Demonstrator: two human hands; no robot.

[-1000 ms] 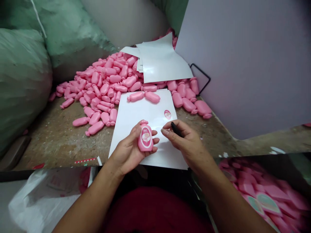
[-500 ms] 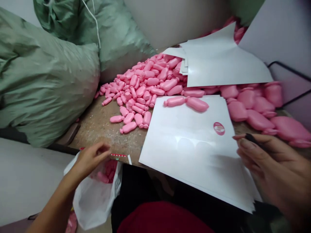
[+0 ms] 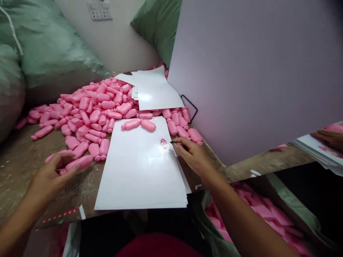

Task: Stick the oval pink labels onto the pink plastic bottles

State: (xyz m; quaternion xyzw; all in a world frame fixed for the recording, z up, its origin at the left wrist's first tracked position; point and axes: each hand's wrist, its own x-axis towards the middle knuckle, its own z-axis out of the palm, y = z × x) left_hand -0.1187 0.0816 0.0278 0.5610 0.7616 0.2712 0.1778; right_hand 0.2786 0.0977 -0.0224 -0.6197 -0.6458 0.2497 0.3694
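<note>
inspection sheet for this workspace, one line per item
Surface: brown workbench, worn and specked; red-and-white strip near front edge.
Job's things: white sheets bear one oval label and two pink bottles; bottle pile behind and left.
Clutter: more sheets lie over the pile.
Grippers: left hand at a pink bottle, firmness of grip unclear; right hand holds a dark pointed tool beside the label.
Cables: no power cable seen; white cord on a green sack.
Surroundings: wall sockets, pale purple panel; another person's hand at right edge.
</note>
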